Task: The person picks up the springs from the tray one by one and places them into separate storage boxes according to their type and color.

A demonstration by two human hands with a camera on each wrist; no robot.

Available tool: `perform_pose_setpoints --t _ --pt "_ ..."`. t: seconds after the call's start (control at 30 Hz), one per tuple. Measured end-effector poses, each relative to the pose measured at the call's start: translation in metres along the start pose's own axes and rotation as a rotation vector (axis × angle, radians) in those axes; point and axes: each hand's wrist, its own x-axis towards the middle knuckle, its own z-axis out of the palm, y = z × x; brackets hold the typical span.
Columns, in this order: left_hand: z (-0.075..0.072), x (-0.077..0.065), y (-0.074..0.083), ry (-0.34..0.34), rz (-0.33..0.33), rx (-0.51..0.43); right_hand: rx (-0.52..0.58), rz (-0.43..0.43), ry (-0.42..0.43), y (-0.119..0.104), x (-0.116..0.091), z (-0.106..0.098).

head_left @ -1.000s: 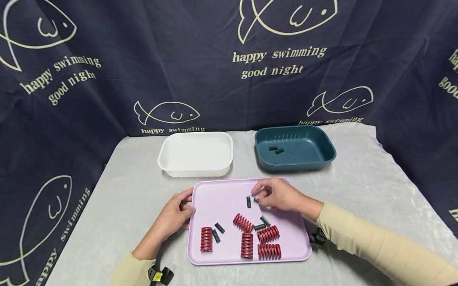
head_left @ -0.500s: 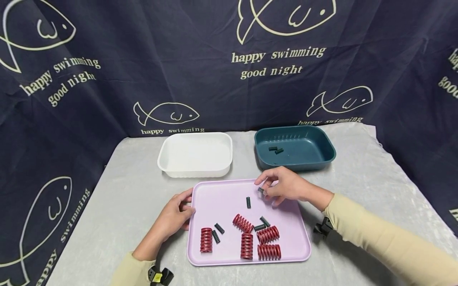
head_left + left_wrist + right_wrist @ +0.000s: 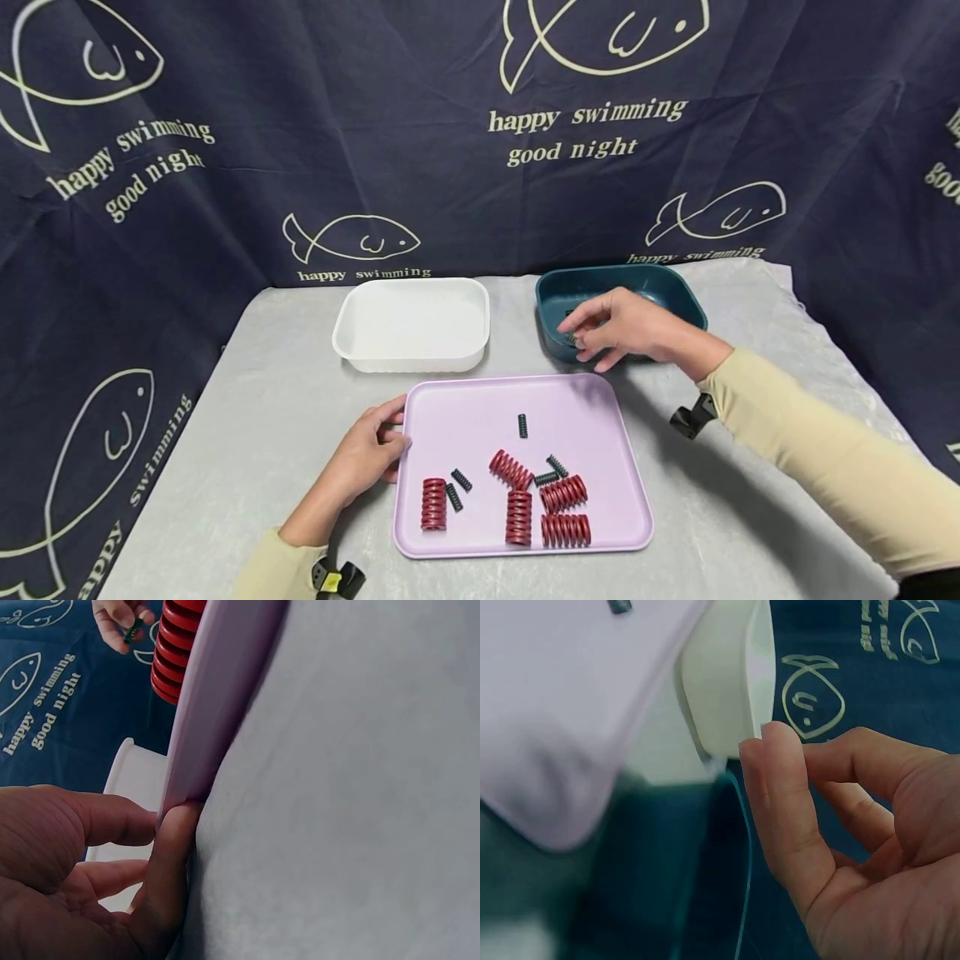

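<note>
While the left grip (image 3: 365, 450) clamps the tray (image 3: 450, 417) rim, the right grip (image 3: 630, 325), nearer the bin (image 3: 671, 292), pinches a green spring (image 3: 571, 338), axis slanted, at the bin's near-left corner toward the counter's (image 3: 277, 400) far edge; height unclear.

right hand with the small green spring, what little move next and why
Probably lower the small green spring into the teal bin and release it: the right hand pinches it, seemingly above that bin, where another dark spring partly shows.
</note>
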Motion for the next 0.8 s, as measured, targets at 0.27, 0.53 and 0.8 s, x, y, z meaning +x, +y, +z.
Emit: perform_pose_setpoints --t 0.27,0.53,0.8 --pt "0.000 -0.001 -0.001 -0.005 0.004 -0.016 -0.025 0.055 0.001 -0.006 0.011 -0.027" --pt "0.000 0.000 -0.002 -0.002 0.005 -0.004 -0.044 0.072 0.021 -0.014 0.023 -0.041" --pt "-0.001 0.001 -0.001 0.008 0.009 -0.005 -0.083 0.085 0.016 -0.017 0.035 -0.053"
